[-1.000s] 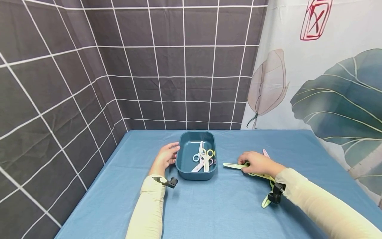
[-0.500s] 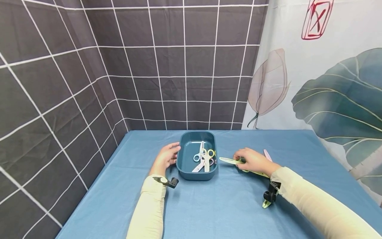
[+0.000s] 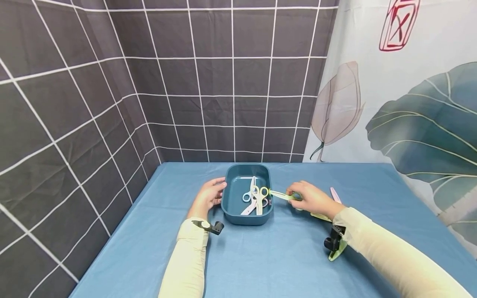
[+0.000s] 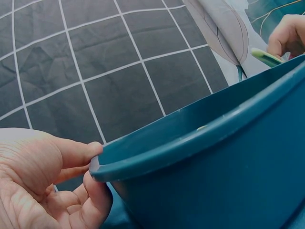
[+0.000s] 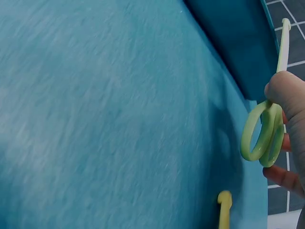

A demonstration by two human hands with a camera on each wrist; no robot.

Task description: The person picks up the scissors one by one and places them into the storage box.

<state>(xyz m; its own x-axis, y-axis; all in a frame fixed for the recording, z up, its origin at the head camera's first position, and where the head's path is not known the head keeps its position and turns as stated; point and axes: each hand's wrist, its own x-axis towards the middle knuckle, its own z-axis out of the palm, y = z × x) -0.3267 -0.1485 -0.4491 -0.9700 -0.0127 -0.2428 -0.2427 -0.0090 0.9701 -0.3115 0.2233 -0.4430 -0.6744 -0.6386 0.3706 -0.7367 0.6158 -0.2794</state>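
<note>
My left hand (image 3: pixel 208 195) pinches the left rim of a deep blue-teal box (image 3: pixel 246 220); the left wrist view shows thumb and finger on that rim. In my right hand (image 3: pixel 312 199) is a pair of light green scissors (image 3: pixel 278 194), held near the pivot. Their blades point left, with the tip at the box's right rim. In the right wrist view the green finger loops (image 5: pixel 252 133) hang below the thumb. Inside the box lie several pastel scissors, among them a yellow-handled pair (image 3: pixel 259 203) and a blue-handled pair (image 3: pixel 246 196).
Under and beside my right forearm, more scissors lie on the blue cloth (image 3: pixel 261 260): a yellow piece (image 3: pixel 321 216), a pink piece (image 3: pixel 335 195) and a green piece (image 3: pixel 338 251), partly hidden. A dark gridded curtain (image 3: pixel 212 74) hangs behind the table.
My right hand has carried the green scissors leftward and upward from the other scissors to the box's right rim. My left hand has stayed on the box.
</note>
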